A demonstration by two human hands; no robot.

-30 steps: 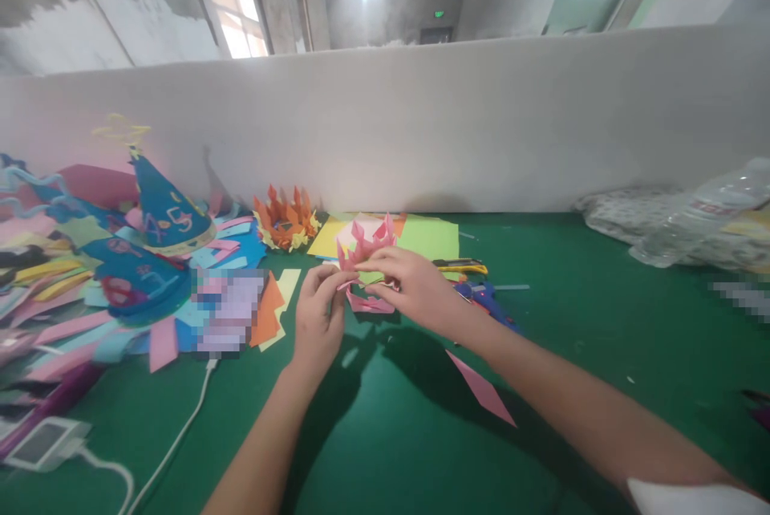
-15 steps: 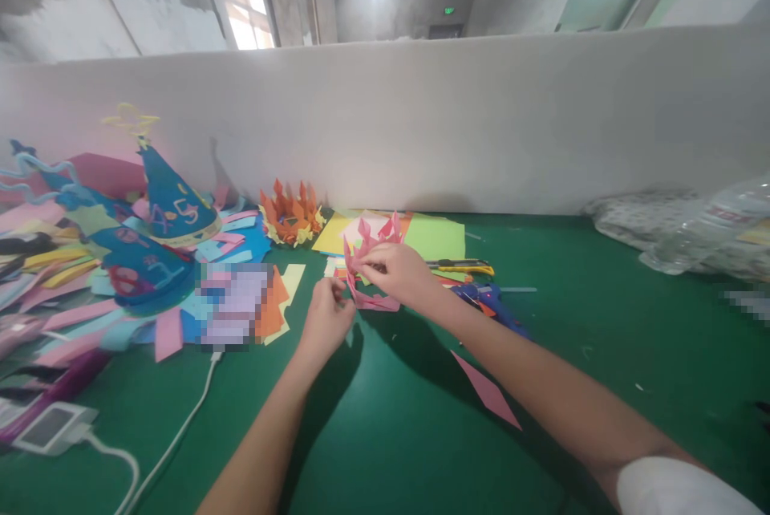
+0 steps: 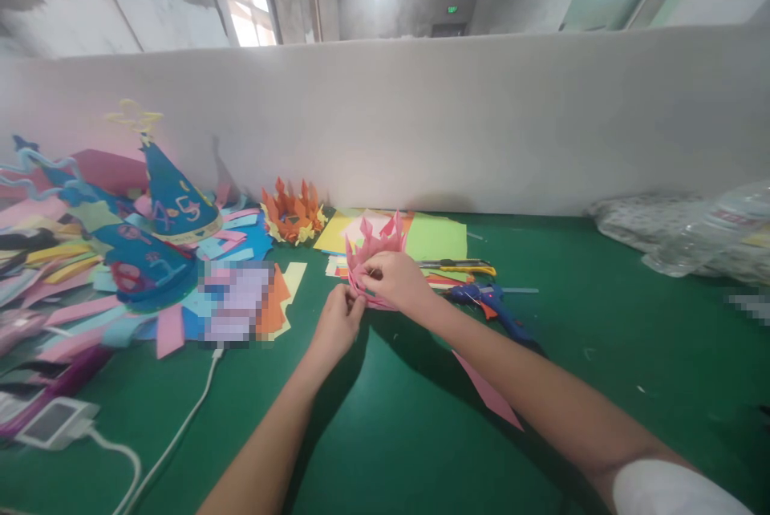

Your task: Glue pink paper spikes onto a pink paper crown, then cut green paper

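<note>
A pink paper crown (image 3: 374, 249) with pointed tips stands on the green table (image 3: 421, 435) at the centre. My right hand (image 3: 397, 284) is closed on its front band, fingers pinching the paper. My left hand (image 3: 338, 324) pinches the lower left edge of the same pink crown, its fingers pressed together. Both hands meet at the band's left end.
An orange paper crown (image 3: 293, 213) sits by the white partition. Blue cone hats (image 3: 172, 198) and paper strips pile up at left. Coloured sheets (image 3: 436, 238), a yellow utility knife (image 3: 466, 266), a blue glue gun (image 3: 490, 302), a pink scrap (image 3: 487, 393), a white cable (image 3: 180, 435) and plastic bags (image 3: 691, 234) lie around.
My left hand has moved up and right to meet the right hand at the crown's band. The right hand has shifted slightly down and left on the paper.
</note>
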